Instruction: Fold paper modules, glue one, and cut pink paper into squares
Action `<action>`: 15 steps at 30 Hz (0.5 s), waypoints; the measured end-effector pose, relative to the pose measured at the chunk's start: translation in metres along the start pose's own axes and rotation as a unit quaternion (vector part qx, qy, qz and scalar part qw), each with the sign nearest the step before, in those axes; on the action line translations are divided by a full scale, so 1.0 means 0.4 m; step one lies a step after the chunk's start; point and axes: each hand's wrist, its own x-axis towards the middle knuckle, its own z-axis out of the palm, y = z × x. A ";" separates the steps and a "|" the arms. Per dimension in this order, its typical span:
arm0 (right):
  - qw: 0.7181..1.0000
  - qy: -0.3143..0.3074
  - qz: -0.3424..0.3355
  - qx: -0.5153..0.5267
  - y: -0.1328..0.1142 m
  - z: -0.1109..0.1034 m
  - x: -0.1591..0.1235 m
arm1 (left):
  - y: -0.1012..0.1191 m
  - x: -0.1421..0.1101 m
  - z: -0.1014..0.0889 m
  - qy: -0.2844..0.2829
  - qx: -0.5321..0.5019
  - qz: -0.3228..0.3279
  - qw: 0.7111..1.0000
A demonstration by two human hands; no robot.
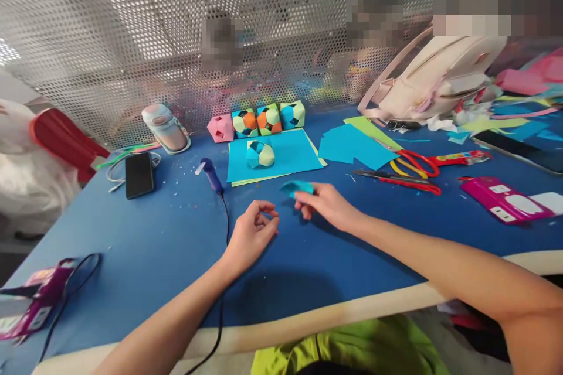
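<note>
My right hand [326, 205] pinches a small folded piece of teal paper [298, 188] just above the blue table [145, 246]. My left hand [251, 235] rests on the table beside it, fingers curled in with the thumb and forefinger pressed together on something too small to make out. Beyond both hands lies a teal paper sheet [292, 155] with a teal-and-cream folded paper ball [260, 154] on it. A row of folded paper cubes [256, 121] stands behind the sheet.
A blue-handled tool [212, 174] with a black cord lies left of the hands, a black phone [139, 174] further left. Red-and-yellow scissors [411, 165], loose teal paper [354, 146], a pink package [505, 200] and a pale bag [440, 76] sit right. A perforated metal screen [132, 29] backs the table.
</note>
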 end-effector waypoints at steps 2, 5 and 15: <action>0.997 0.051 0.010 0.059 0.003 -0.036 0.041 | 0.004 0.001 -0.005 -0.007 0.058 0.036 0.998; 0.990 0.087 0.013 0.114 0.013 -0.082 0.090 | 0.025 -0.006 -0.020 -0.035 0.183 0.153 0.971; 0.995 0.042 0.008 0.093 0.058 -0.081 0.101 | 0.121 -0.046 -0.071 -0.089 0.314 0.441 0.836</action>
